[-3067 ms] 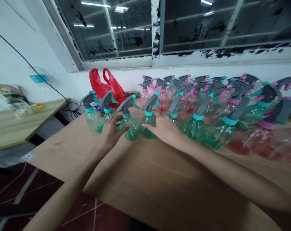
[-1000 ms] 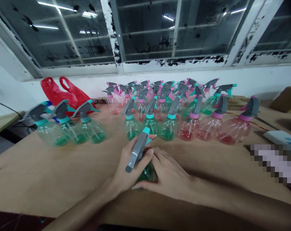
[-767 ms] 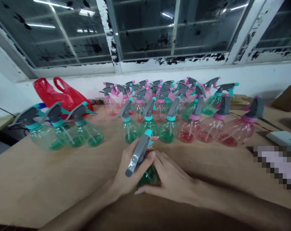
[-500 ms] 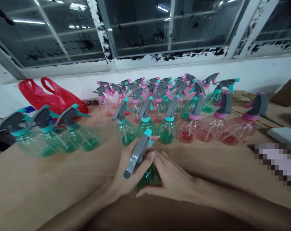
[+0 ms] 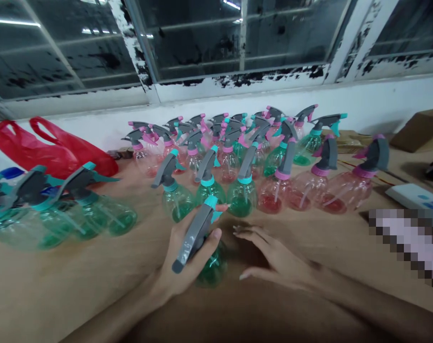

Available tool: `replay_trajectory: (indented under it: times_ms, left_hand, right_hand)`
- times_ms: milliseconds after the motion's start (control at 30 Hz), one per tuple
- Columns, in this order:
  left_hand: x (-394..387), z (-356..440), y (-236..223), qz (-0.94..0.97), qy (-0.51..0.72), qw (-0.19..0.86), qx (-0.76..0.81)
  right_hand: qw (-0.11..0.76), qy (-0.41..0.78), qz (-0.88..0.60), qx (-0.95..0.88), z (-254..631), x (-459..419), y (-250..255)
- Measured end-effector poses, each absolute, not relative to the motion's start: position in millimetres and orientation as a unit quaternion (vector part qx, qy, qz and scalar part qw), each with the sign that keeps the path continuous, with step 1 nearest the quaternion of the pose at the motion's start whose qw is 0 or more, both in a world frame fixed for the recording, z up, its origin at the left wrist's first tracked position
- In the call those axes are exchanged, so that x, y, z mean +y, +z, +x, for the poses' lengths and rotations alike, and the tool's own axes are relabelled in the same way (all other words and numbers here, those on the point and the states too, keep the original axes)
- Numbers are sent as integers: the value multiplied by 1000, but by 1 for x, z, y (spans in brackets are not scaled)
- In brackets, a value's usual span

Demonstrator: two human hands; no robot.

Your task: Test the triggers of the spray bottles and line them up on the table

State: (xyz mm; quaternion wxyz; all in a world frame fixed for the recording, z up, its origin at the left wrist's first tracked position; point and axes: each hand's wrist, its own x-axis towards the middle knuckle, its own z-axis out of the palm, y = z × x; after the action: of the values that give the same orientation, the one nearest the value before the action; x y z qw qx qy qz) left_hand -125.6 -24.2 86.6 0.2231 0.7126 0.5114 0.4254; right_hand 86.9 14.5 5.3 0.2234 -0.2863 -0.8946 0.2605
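Here's the left hand [image 5: 186, 275] grasping a green spray bottle [image 5: 213, 267] on the table [image 5: 69, 281]; the right hand [image 5: 279, 259] sits ungripped, just beside it, and a row of 6 bottles [image 5: 242, 199] stands behind!

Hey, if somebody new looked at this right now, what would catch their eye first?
Probably the bright red plastic bag at the back left, near the wall. Next, the crowd of pink and green spray bottles across the middle of the table. Closest in, the left hand grips a green spray bottle, with the open right hand just to its right, not touching it.
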Motion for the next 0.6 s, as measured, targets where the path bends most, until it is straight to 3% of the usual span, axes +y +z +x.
replay_trajectory:
  times_ms: [433,600]
  left_hand:
    - [-18,-123,87,691,464,259,490]
    - [-20,-118,91,684,427,267,528]
  right_hand:
    - [182,215,-280,-918,100,17,-20]
    - [172,202,-279,-923,100,18,-18]
